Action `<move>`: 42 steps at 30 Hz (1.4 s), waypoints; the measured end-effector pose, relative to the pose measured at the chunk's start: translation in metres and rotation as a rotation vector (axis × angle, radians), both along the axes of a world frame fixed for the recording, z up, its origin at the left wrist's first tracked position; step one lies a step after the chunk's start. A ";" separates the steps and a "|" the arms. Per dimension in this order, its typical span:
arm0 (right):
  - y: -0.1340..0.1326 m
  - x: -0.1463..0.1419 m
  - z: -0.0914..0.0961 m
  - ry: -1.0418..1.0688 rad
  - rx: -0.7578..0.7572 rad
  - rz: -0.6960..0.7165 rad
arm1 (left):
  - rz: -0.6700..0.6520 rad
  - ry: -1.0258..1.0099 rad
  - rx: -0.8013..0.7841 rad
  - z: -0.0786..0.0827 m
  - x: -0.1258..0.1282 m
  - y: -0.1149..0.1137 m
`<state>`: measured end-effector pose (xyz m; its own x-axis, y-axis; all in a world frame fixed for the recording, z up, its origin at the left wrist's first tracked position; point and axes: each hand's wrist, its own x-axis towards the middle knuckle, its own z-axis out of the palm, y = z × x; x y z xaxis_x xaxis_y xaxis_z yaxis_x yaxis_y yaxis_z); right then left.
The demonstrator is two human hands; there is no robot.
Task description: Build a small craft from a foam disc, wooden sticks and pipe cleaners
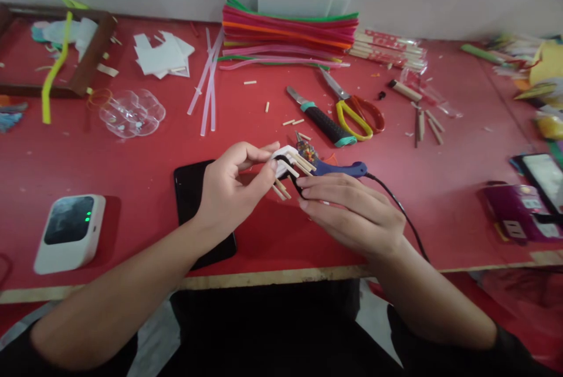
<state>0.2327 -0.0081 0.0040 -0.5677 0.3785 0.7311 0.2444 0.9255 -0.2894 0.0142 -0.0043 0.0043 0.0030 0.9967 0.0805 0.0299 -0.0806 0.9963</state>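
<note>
My left hand is closed on a small white craft piece, its thumb pressed against the near side. Several short wooden sticks jut out of the piece toward the right and downward. A black fuzzy strip, which looks like a pipe cleaner, curves along the piece. The fingers of my right hand pinch the strip's lower end. Just behind both hands lies a blue glue gun with a black cord; its front end is partly hidden. A black phone lies under my left wrist.
Behind are a utility knife, scissors, pipe cleaners and glue sticks. Leftward are a clear plastic tray, white card pieces, a wooden frame and a white device. A purple case sits right.
</note>
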 end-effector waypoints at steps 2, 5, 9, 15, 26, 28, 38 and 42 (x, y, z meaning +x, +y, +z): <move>0.000 -0.002 0.001 -0.016 -0.005 -0.006 | 0.010 -0.007 0.023 0.000 0.000 -0.001; -0.002 -0.004 0.002 -0.046 -0.001 0.002 | 0.010 0.021 0.047 -0.001 0.001 -0.004; -0.006 -0.006 0.006 -0.027 0.002 0.014 | 0.021 0.100 0.104 -0.003 0.001 -0.006; -0.014 -0.007 0.013 -0.066 0.013 -0.116 | 0.052 0.336 0.256 -0.003 0.003 -0.007; -0.001 -0.007 0.004 0.006 0.062 -0.172 | -0.170 0.475 0.532 -0.007 0.003 -0.004; 0.001 -0.008 0.004 0.036 0.037 -0.192 | -0.203 0.474 0.525 -0.007 0.003 -0.004; 0.005 -0.009 0.004 0.190 -0.120 -0.306 | -0.409 0.343 0.158 0.008 -0.002 -0.004; 0.004 -0.009 0.003 0.215 -0.185 -0.258 | -0.500 0.224 0.011 0.008 -0.003 -0.001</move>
